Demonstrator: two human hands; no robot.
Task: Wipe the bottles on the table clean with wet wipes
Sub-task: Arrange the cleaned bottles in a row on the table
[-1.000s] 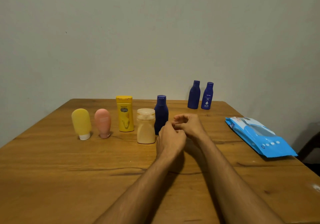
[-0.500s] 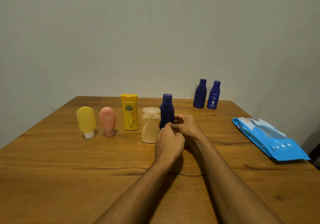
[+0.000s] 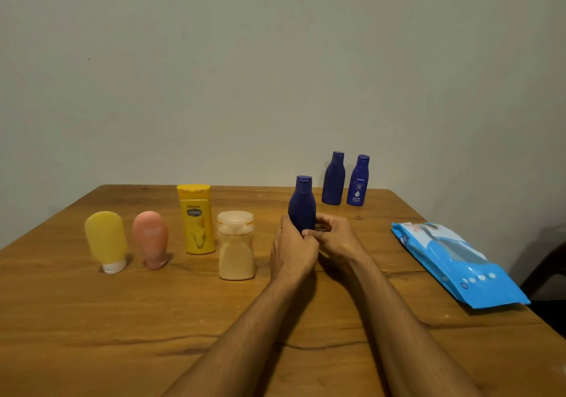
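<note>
While left hand (image 3: 294,249) and right hand (image 3: 338,238) hold a blue bottle (image 3: 301,203) in grip, NIVEA bottle (image 3: 357,182) behind

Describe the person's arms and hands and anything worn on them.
The left forearm and right forearm are bare to the frame's bottom edge, no sleeves in view. The left hand and right hand show no gloves, rings, watch or bracelet.

The left hand (image 3: 294,249) and right hand (image 3: 337,238), earlier clasped together before the dark blue plastic bottle (image 3: 301,203), closed their fingers (image 3: 327,222) round its lower body. The bottle shifted right, away from the translucent beige bottle (image 3: 236,249).
</note>
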